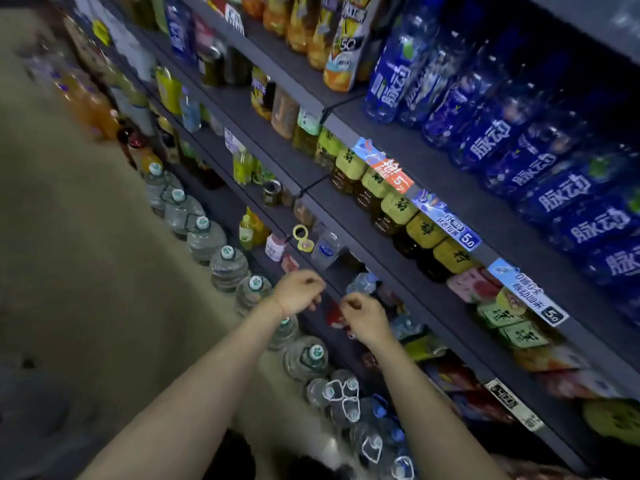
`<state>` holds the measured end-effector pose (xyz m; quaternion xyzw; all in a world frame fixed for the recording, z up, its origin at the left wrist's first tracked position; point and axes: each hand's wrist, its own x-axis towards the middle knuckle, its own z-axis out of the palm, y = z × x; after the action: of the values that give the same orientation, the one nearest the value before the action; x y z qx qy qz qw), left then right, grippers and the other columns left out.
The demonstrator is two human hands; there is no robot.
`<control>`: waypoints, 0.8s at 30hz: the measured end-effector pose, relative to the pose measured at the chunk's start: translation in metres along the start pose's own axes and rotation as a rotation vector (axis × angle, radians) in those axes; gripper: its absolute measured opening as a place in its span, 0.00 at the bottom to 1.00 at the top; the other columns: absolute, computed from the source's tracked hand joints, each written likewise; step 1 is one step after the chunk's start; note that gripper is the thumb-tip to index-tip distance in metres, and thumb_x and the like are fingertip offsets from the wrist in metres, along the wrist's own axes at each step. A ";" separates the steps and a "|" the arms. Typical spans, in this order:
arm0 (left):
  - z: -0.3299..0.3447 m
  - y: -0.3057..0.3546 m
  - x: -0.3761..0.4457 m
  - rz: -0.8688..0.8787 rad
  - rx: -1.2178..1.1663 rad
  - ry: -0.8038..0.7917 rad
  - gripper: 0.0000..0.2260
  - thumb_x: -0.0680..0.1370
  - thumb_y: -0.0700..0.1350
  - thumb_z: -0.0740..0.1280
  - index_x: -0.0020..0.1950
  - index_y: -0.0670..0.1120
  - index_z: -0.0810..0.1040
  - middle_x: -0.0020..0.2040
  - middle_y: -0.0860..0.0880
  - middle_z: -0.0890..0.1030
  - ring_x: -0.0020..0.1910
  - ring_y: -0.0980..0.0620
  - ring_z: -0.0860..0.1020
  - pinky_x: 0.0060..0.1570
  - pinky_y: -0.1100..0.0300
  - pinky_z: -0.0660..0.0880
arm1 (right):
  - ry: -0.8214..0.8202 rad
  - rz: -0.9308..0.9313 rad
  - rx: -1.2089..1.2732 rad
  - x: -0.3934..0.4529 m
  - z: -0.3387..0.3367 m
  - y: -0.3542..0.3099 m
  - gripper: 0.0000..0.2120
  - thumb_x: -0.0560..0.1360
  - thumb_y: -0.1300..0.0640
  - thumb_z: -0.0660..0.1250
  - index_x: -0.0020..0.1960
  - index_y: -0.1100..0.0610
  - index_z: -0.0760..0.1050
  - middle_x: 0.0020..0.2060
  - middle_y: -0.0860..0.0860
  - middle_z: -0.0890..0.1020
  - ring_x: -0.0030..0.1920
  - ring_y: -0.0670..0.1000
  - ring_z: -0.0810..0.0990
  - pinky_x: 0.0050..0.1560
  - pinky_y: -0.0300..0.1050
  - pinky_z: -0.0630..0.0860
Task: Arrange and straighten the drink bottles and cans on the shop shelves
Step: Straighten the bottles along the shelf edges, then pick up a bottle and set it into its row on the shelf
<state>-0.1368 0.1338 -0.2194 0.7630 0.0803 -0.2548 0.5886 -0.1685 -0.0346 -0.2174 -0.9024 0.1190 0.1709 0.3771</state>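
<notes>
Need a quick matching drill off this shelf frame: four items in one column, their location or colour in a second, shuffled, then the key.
Items
1. blue-labelled bottles
2. large water jugs
3. green-labelled tea bottles
4. orange juice bottles

Places
A. in a row on the floor along the shelf base
B. upper shelf, right side of the view
C. upper shelf, left of the blue bottles
D. the shelf below the blue bottles, behind the price tags

Pairs: 1-B, 2-A, 3-D, 4-C
</notes>
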 end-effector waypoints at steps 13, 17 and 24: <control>0.059 -0.095 0.118 -0.228 0.031 -0.040 0.13 0.79 0.39 0.63 0.35 0.48 0.77 0.32 0.47 0.79 0.31 0.48 0.76 0.41 0.54 0.76 | 0.115 0.247 -0.069 0.157 0.021 0.097 0.34 0.76 0.53 0.65 0.78 0.57 0.57 0.75 0.60 0.64 0.71 0.62 0.68 0.67 0.47 0.65; 0.078 -0.115 0.130 -0.263 0.038 -0.032 0.14 0.78 0.37 0.63 0.34 0.48 0.77 0.31 0.49 0.78 0.30 0.54 0.76 0.40 0.59 0.75 | 0.055 0.269 -0.170 0.200 0.025 0.130 0.27 0.82 0.50 0.59 0.77 0.60 0.59 0.77 0.59 0.62 0.75 0.59 0.62 0.75 0.50 0.58; 0.110 -0.108 0.133 -0.290 0.002 -0.005 0.08 0.79 0.38 0.63 0.40 0.44 0.77 0.32 0.48 0.78 0.29 0.58 0.76 0.37 0.66 0.76 | 0.200 0.119 -0.222 0.206 0.032 0.154 0.27 0.80 0.47 0.64 0.72 0.63 0.69 0.72 0.58 0.71 0.72 0.58 0.68 0.71 0.45 0.60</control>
<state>-0.1010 0.0385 -0.3954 0.7432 0.1881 -0.3393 0.5451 -0.0405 -0.1350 -0.4193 -0.9424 0.1898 0.1145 0.2505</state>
